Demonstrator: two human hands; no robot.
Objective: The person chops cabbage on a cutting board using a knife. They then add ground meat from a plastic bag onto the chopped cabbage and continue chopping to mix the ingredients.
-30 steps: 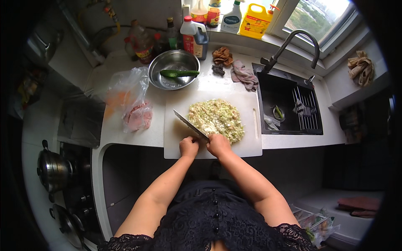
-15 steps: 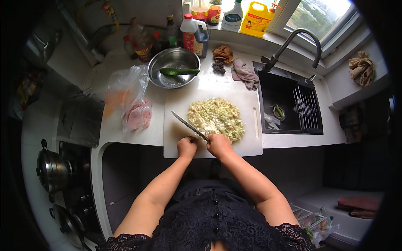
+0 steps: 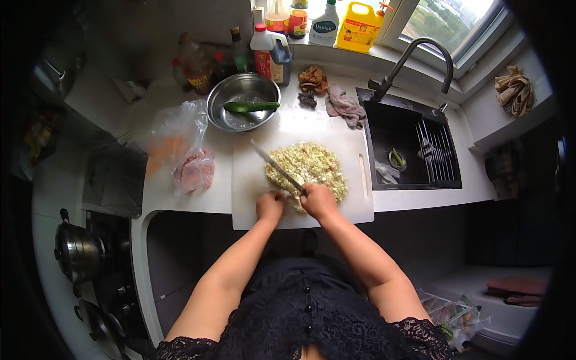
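A knife [image 3: 280, 168] is in my right hand [image 3: 318, 200], whose fingers wrap round its handle. Its blade points to the far left, over the left side of a pile of finely chopped pale green and whitish food [image 3: 315, 165]. The pile lies on a white cutting board [image 3: 247, 186]. At the board's near edge, just left of the pile, rests my left hand [image 3: 270, 206] with its fingers curled together. Whatever may be in those fingers is hidden.
Behind the board stands a steel bowl [image 3: 219, 116] with a cucumber [image 3: 252, 107] in it. To the left lies bagged pinkish meat [image 3: 195, 172]. A black sink [image 3: 390, 129] with a faucet [image 3: 447, 63] is on the right. A cloth [image 3: 345, 107] and several bottles stand farther back.
My right hand and the knife have moved slightly away from me and to the right, over the pile. The left hand stays by the board's near edge, its fingers still curled.
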